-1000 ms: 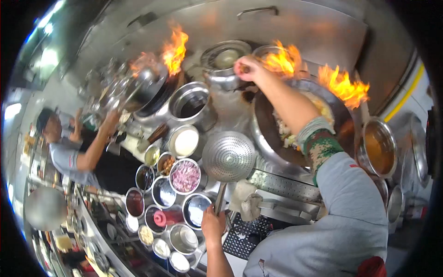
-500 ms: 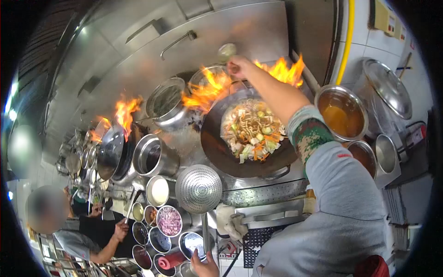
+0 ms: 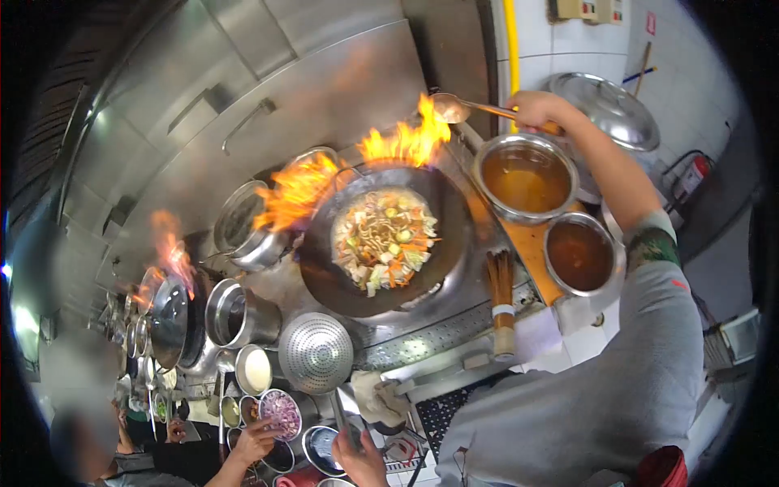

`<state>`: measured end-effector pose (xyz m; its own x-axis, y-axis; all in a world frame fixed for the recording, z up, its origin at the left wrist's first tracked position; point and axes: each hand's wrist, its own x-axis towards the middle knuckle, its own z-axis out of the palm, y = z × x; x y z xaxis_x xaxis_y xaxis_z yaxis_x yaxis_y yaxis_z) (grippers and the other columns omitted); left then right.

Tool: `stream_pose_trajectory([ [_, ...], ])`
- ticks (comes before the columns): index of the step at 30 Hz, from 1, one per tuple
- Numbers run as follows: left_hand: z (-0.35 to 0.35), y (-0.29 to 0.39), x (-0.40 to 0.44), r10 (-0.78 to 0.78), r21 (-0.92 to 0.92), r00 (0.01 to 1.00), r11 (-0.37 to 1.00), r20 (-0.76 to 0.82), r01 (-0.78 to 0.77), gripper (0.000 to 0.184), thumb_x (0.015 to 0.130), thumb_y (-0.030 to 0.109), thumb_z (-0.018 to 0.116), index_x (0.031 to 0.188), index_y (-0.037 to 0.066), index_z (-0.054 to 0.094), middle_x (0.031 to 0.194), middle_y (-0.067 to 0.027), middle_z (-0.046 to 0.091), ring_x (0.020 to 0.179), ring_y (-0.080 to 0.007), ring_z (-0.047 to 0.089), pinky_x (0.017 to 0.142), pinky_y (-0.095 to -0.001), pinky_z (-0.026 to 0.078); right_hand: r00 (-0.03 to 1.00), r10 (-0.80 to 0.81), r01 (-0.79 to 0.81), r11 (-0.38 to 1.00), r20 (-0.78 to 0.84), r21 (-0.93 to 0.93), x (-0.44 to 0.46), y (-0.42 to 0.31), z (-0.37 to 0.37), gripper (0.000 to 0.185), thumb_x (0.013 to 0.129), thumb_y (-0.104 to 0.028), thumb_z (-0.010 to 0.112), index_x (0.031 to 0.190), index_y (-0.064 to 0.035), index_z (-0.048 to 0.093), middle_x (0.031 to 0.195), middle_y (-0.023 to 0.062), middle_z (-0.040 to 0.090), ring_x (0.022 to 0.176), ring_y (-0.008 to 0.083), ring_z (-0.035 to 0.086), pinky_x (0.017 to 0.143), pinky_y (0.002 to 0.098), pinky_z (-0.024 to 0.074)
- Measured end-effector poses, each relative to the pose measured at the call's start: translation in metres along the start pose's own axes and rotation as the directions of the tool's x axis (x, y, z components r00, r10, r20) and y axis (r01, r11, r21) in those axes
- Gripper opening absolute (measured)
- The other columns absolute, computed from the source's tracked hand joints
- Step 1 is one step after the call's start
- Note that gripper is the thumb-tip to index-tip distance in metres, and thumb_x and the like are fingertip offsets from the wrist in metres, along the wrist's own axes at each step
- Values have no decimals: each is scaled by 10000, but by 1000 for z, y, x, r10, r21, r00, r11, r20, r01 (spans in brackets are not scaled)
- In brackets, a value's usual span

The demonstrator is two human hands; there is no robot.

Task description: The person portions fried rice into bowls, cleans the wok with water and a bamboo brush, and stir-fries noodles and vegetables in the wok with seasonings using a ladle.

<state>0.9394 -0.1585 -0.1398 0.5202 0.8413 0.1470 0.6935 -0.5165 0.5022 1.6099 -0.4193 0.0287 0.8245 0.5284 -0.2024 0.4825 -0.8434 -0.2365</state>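
Observation:
My right hand (image 3: 537,111) is closed on the handle of a ladle (image 3: 450,108), whose bowl hangs between the flames and a pot of amber liquid (image 3: 526,180). At the bottom, my left hand (image 3: 359,461) grips the handle of a round perforated strainer (image 3: 316,353), which rests beside several bowls. In the large dark wok (image 3: 442,213) lie noodles with chopped vegetables (image 3: 383,242) in liquid. Flames (image 3: 410,140) rise at its far edge.
A bowl of reddish sauce (image 3: 578,253) and a bamboo brush (image 3: 502,300) stand right of the wok. Left are a steel pot (image 3: 243,313), a bowl of chopped onion (image 3: 280,414), another wok (image 3: 172,321) with flames and a co-worker's hand (image 3: 257,441).
The ladle in my right hand has moved from behind the wok to the right, near the amber pot. The view has turned right. My left hand has closed round the strainer's handle.

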Motion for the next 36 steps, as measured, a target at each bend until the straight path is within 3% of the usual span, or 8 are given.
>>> stream_pose_trajectory([
  [7,31,8,-24,69,-174,993,983,96,-52,548,890,198,718,1353,-15,517,1337,-274,519,1236,-447,500,1052,-467,408,913,-168,163,986,-371,-44,-195,49,126,582,812,-84,627,1388,-139,557,1057,235,690,1009,425,643,898,467,511],
  [14,53,9,-96,58,-280,995,959,80,-34,543,906,226,712,1338,-42,521,1320,-259,534,1251,-436,499,1058,-464,411,819,-209,218,975,-534,-47,-211,13,195,375,922,-133,603,1294,-91,614,1086,199,608,1028,408,618,879,465,508],
  [17,63,2,-121,17,-313,995,950,98,14,535,921,253,698,1333,-42,526,1315,-265,538,1245,-436,507,1058,-466,413,998,-28,48,872,-47,488,-249,-93,252,528,935,-388,661,1306,-22,577,1362,249,557,1143,346,632,942,464,499],
  [20,56,-6,-132,-5,-357,996,933,91,37,512,930,259,686,1318,-44,542,1305,-255,552,1228,-424,527,1050,-455,421,995,100,-95,986,-27,133,-254,-155,343,888,844,-599,656,1445,14,427,1432,304,432,1307,450,494,1049,483,449],
  [25,90,-39,-155,-124,-481,992,869,9,113,504,931,264,687,1300,-55,556,1266,-251,575,1203,-409,544,1041,-445,427,983,136,-168,938,123,304,-259,-123,365,526,821,-313,678,1175,70,613,1156,245,618,978,353,649,853,415,542],
  [29,100,-57,-99,-175,-495,980,862,-93,107,585,929,329,692,1343,-53,536,1343,-261,548,1263,-386,519,1067,-434,404,918,51,-359,529,393,769,-253,-44,338,282,768,-175,682,925,57,652,852,107,682,681,218,647,634,307,531],
  [31,117,-60,-66,-157,-479,976,875,-149,68,601,911,342,708,1330,-54,539,1334,-276,553,1252,-400,525,1057,-439,410,874,-10,-420,488,487,765,-286,-62,277,407,759,-162,681,1111,41,658,897,109,689,715,194,652,636,311,519],
  [36,173,-58,-3,-104,-379,994,922,-44,80,522,856,292,735,1206,-60,572,1162,-302,636,1109,-461,594,962,-475,464,841,-460,323,849,284,419,-284,-154,265,669,796,-174,614,1443,-61,485,1001,183,701,766,241,684,678,387,549],
])
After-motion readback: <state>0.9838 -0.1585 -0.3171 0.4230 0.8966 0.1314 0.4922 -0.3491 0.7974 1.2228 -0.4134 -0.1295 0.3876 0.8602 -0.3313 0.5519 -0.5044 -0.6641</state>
